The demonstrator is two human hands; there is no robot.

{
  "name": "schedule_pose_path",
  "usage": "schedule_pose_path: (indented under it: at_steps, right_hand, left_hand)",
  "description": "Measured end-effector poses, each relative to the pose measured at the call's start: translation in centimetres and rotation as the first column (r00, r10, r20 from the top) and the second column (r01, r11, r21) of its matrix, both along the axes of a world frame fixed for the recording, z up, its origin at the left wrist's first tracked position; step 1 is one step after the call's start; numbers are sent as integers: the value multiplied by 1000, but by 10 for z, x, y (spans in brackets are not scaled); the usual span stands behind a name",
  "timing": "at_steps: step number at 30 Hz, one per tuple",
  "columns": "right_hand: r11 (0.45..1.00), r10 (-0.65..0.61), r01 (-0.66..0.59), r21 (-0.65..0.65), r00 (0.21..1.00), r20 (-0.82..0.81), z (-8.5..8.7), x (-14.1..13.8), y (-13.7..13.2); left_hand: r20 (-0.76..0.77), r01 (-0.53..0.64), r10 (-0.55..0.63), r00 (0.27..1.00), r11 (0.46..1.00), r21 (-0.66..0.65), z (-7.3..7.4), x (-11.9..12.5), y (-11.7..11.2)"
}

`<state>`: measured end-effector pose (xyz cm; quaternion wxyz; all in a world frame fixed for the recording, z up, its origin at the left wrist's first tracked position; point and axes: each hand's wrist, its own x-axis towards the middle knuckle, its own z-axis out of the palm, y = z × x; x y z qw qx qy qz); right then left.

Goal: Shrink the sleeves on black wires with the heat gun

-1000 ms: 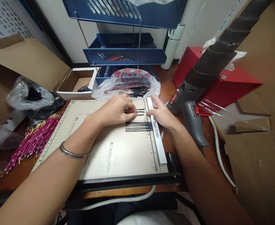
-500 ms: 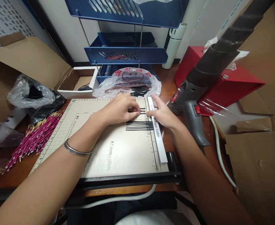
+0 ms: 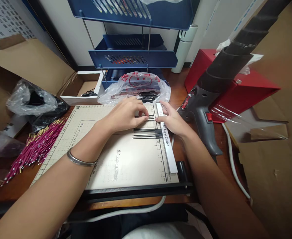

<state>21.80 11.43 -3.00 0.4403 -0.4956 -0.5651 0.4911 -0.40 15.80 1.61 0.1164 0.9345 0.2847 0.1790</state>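
Observation:
My left hand [image 3: 128, 114] is over the upper right of the cream paper cutter board [image 3: 103, 156], thumb and forefinger pinched at a thin black cord [image 3: 151, 119]. My right hand [image 3: 172, 121] lies across the white strip [image 3: 169, 149] marked "Paper Cutter". Its thumb and forefinger are apart, the thumb tip resting by the right ends of the cords. Below the hands, several black cords [image 3: 147, 133] lie side by side, their right ends reaching the strip. My left fingers partly cover the upper cords.
Behind the board sits a clear plastic bag [image 3: 133, 88] holding black cords. A white box [image 3: 82, 86] stands beside it. Magenta cords [image 3: 36, 146] are heaped at left. A grey tool with a red switch [image 3: 205, 109] and a red box [image 3: 235, 89] are at right. Blue trays [image 3: 133, 59] rise behind.
Both hands keep nearly the same places. My left fingers shift very slightly at the upper cords; the lower row of cords stays put.

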Motion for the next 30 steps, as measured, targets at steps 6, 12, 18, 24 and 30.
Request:
schedule_pose_path:
  at_steps: [6, 12, 18, 24, 30]
  right_hand:
    - [999, -17, 15, -45, 998, -52, 1, -4, 1]
    - [998, -28, 26, -52, 999, -38, 3, -4, 0]
    - [992, -77, 75, -105, 997, -10, 10, -8, -4]
    - [982, -124, 121, -146, 992, -9, 12, -11, -4]
    - [989, -96, 95, -117, 995, -7, 10, -9, -4]
  left_hand:
    - [-42, -50, 52, 998, 998, 41, -2, 0, 3]
    - [-41, -22, 24, 999, 999, 38, -3, 1, 5]
    - [-25, -10, 11, 1000, 999, 32, -4, 3, 5]
    - [-26, -4, 5, 1000, 999, 53, -6, 4, 7]
    - [-32, -3, 5, 999, 999, 47, -5, 4, 7]
